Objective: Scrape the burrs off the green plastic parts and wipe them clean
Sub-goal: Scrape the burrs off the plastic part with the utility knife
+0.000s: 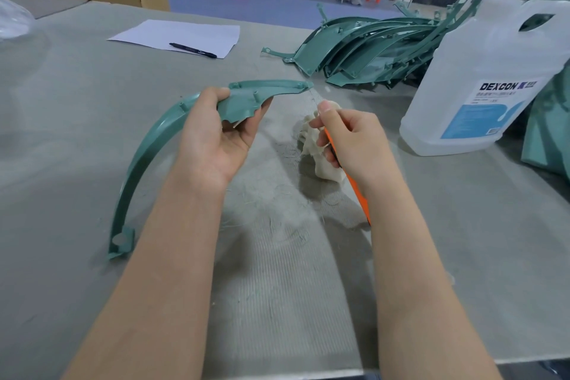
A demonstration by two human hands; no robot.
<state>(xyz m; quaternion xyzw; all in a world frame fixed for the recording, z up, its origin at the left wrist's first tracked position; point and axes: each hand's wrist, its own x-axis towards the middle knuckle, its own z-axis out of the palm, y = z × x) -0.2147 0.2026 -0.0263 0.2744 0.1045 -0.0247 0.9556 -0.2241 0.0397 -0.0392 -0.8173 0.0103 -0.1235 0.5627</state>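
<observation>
My left hand (pixel 216 136) grips a long curved green plastic part (pixel 148 148) near its wide end, holding it above the table. The part's narrow end arcs down to the left. My right hand (pixel 348 139) holds an orange-handled scraper knife (pixel 354 188), its thin blade pointing up toward the part's pointed tip (pixel 303 85). A crumpled off-white cloth (pixel 320 160) lies on the table just under my right hand. Fine green shavings are scattered on the grey mat between my arms.
A stack of several green parts (pixel 364 49) lies at the back right. A large clear DEXCON jug (pixel 484 80) stands at the right. More green parts (pixel 549 133) sit at the far right edge. A white paper (pixel 179 35) with a black pen (pixel 192 50) lies farther back.
</observation>
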